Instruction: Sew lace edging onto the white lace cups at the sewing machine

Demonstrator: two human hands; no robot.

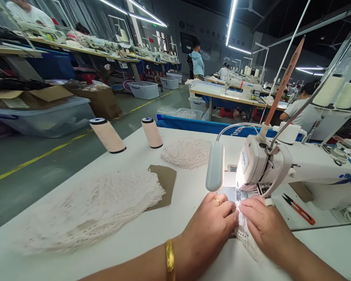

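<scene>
A white sewing machine [253, 160] stands on the white table at the right, its lamp lighting the needle area. Just in front of the needle, my left hand [213, 222] pinches the left edge of a white lace piece [247, 238]. Opposite it, my right hand [266, 226] has its fingers closed on the same lace from the right. The lace hangs down between my hands toward the table's front. A stack of white lace pieces [99, 203] lies at the left, partly over a brown card [163, 183]. Behind it is a smaller lace pile [187, 152].
Two pink thread cones [108, 136] stand at the table's far left edge. Orange-handled snips [300, 209] lie right of my right hand. A grey lamp head [215, 166] hangs left of the needle. Other people and sewing tables are in the background.
</scene>
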